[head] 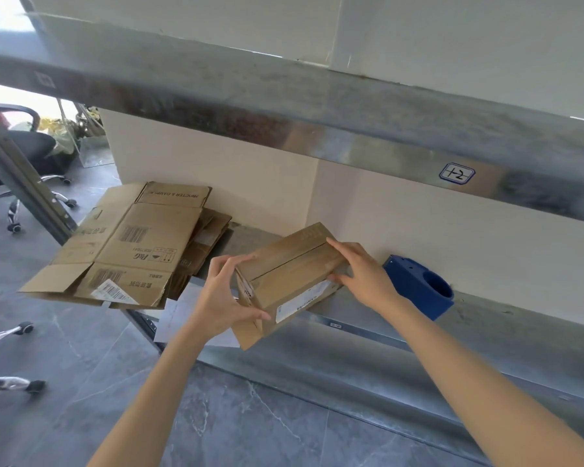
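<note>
Steel shelf (pixel 506 323): flattened "P&G" carton (pixel 132 241) near labelled brown box (pixel 294 274)

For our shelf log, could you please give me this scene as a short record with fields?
held item: closed brown cardboard box at the front edge of the grey metal shelf
left grip: clasps the box's left end
right grip: clasps its right end
shelf, left: stack of flattened brown cardboard cartons
shelf, right: blue plastic block with a round hole

The left hand (pixel 223 298) and right hand (pixel 364 278) are bare. Both forearms (pixel 169 375) are bare too, long and slim.
</note>
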### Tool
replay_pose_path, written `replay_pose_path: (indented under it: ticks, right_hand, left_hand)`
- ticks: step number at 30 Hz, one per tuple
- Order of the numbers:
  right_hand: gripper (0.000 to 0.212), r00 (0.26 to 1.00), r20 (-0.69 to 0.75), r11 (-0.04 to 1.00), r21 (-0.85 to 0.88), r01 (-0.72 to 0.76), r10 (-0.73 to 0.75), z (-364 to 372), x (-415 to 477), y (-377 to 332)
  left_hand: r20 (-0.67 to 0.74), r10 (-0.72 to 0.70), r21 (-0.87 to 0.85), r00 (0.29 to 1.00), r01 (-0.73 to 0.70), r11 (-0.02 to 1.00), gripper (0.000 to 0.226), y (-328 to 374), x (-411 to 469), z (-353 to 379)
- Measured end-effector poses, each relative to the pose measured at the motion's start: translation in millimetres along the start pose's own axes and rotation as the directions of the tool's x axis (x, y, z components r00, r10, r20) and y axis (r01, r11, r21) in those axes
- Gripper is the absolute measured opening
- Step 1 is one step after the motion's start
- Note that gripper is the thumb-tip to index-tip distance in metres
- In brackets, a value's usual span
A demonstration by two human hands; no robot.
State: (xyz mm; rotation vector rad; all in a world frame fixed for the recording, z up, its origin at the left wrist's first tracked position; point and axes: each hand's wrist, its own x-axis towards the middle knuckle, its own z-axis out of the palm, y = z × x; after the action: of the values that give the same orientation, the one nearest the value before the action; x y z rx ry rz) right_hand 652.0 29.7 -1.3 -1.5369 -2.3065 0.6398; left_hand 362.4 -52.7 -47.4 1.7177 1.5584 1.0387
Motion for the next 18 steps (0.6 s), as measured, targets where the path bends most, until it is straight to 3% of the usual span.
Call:
replay_pose_path:
  ticks: [7,18]
  right_hand:
    - [0.091,0.999,-0.026,0.994,0.104,-0.016,0.019,19,-5,-19]
    - [0.106,0.976,0.207,0.949,0.314,0.003,-0.071,19,-25,-15]
  left_hand:
    - [-0.172,-0.028,-0.033,0.985,0.022,0.999,0.112,7,-25,15]
    - [-0.319,-0.165,-0.076,0.933,0.148,0.986,0.117,39,-53,60]
